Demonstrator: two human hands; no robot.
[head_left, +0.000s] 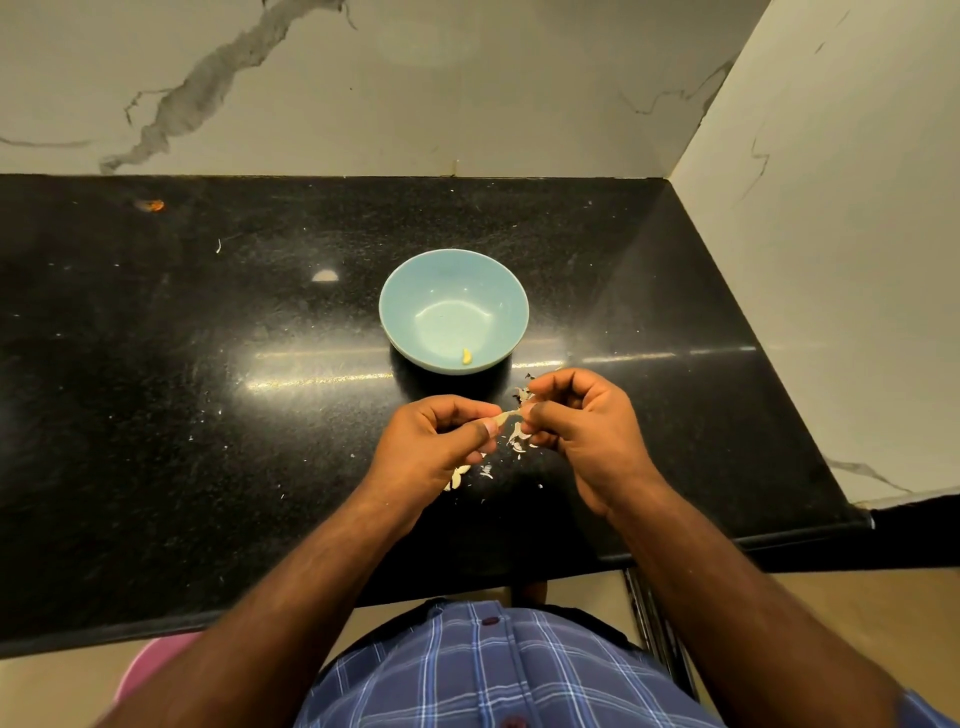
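"Small pale papery-skinned clove (510, 413), held between both hands: where does it sit in the scene?"

"Above the near edge of the black speckled stone counter (208, 364), just on the near side of the light blue round ceramic bowl (396, 317). The left hand (436, 441) pinches one end with thumb and forefinger. The right hand (582, 431) has its fingertips curled on the other end."

"So which step is this?"

"Peeling, I'd judge. A strip of skin stretches between the hands, and loose pale skin flakes (517, 441) lie on the counter below them. One yellowish peeled piece (466, 356) already lies inside the bowl, near its front wall."

"And the next move?"

"Probably pulling the strip free, letting it drop with the flakes, then checking the clove for leftover skin. After that comes a short reach forward to the bowl. The skin is thin, so it may tear."

"Any brand or writing?"

"None readable; the bowl and the veined marble wall (467, 78) are unmarked."
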